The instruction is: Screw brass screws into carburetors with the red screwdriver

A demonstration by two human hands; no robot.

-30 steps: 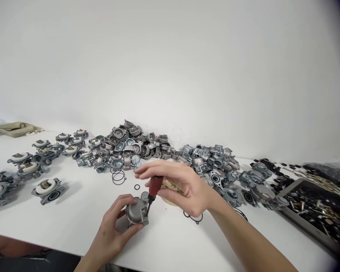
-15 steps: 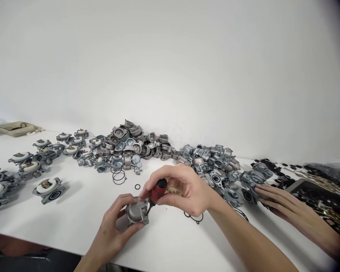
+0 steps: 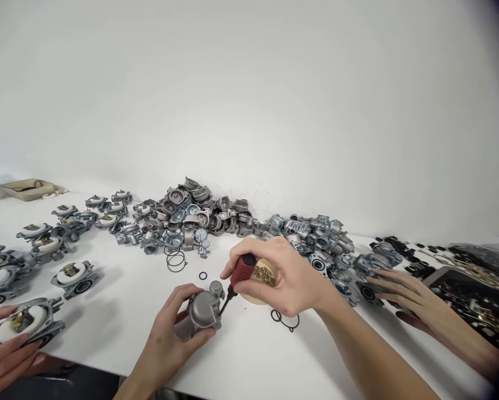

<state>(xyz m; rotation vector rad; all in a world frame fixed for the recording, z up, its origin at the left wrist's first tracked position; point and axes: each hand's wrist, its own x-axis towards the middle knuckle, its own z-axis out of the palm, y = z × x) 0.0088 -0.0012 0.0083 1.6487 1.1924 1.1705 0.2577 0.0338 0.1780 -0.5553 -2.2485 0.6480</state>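
My left hand (image 3: 172, 336) is closed around a grey metal carburetor (image 3: 203, 309), thumb on the near side and fingers on the far side, with its rounded bowl turned up. In my right hand (image 3: 280, 275) is a screwdriver (image 3: 241, 270) with a red and black handle. Its dark shaft slants down to the right edge of the carburetor bowl; whether the tip sits in a screw is too small to tell. Just behind my right fingers stands a round yellowish dish (image 3: 253, 297) of small brass screws (image 3: 263, 274). A small black O-ring (image 3: 203, 275) lies beyond the carburetor.
Piled metal bowls (image 3: 199, 208) and carburetor bodies (image 3: 316, 236) line the wall. Carburetors with white floats (image 3: 72, 272) stand at left. Black gaskets (image 3: 176, 260) lie on the table. Other people's hands are at left (image 3: 8, 355) and right (image 3: 424, 300), by a parts tray (image 3: 443, 270).
My right hand has shifted slightly right and the screwdriver leans more, baring the dish of screws. Another person's hand has come in at lower left holding a carburetor with a white float.
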